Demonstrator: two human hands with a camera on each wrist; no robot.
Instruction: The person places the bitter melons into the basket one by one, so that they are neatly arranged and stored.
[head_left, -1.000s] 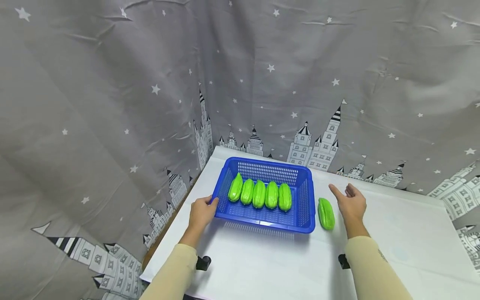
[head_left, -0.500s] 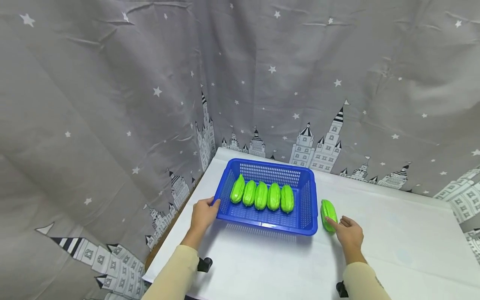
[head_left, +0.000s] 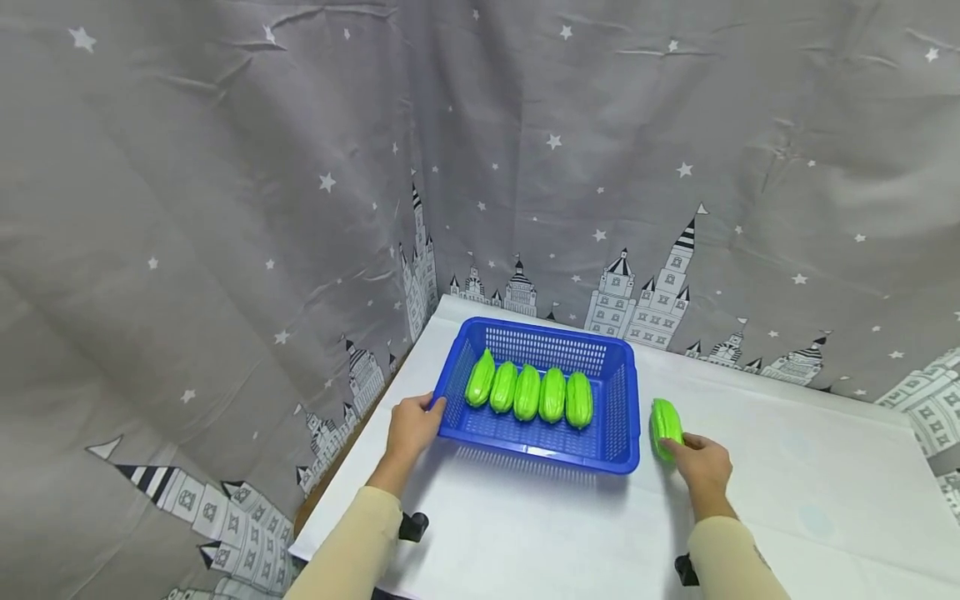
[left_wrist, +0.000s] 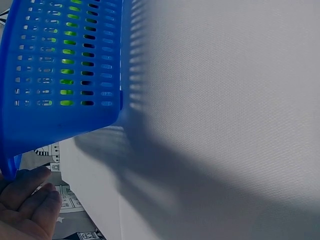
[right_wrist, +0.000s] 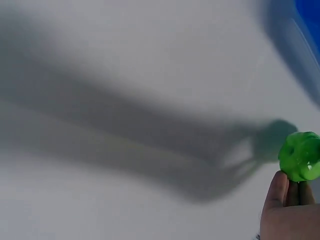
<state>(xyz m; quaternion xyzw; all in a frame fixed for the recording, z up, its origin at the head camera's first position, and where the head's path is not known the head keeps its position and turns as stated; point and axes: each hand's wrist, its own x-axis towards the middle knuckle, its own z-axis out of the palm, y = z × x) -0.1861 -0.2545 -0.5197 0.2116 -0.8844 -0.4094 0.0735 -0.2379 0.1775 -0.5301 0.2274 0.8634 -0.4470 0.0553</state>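
A blue plastic basket (head_left: 525, 454) with slotted walls stands on the white-covered table. Several bright green ribbed gourds (head_left: 527, 392) lie side by side in it. At the basket's left front corner, my left hand (head_left: 414, 429) grips the rim, thumb on the near side; in the left wrist view its fingers (left_wrist: 37, 200) curl below the rim. One more green gourd (head_left: 665, 428) is outside, to the right of the basket. My right hand (head_left: 703, 467) pinches its near end between thumb and fingers. The right wrist view shows that gourd (right_wrist: 301, 156) end-on above the fingertips.
The white tabletop (head_left: 517, 533) extends in front of the basket and to its right. A grey curtain (head_left: 480, 167) printed with stars and castles hangs behind the table and along its left side.
My right hand has come down from beside the loose gourd and now pinches its near end. My left hand keeps its grip on the basket. The head view has shifted slightly.
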